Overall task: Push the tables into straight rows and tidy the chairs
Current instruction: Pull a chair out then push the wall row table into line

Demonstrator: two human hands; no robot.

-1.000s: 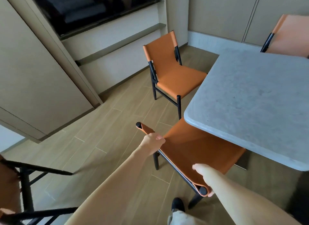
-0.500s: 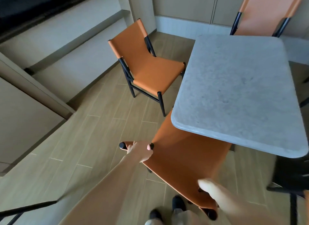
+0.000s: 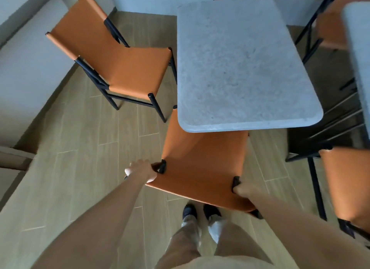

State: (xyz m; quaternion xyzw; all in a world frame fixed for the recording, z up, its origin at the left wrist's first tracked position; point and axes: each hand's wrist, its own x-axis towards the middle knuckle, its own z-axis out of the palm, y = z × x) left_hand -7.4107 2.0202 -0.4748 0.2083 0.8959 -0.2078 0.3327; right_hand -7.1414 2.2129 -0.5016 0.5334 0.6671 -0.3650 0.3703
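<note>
From the head view, the near chair [image 3: 202,168] is gripped at its backrest corners by the left hand [image 3: 142,171] and right hand [image 3: 243,189], its seat tucked under the table [image 3: 240,64]. A second chair [image 3: 120,56] stands just left; another [image 3: 348,184] is seen at right.

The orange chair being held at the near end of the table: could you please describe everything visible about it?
The orange chair has a smooth, leather-like orange seat and back on a black frame. It stands upright, its seat partly tucked under the near edge of the grey table. The left hand and right hand grip its backrest top corners.
</note>
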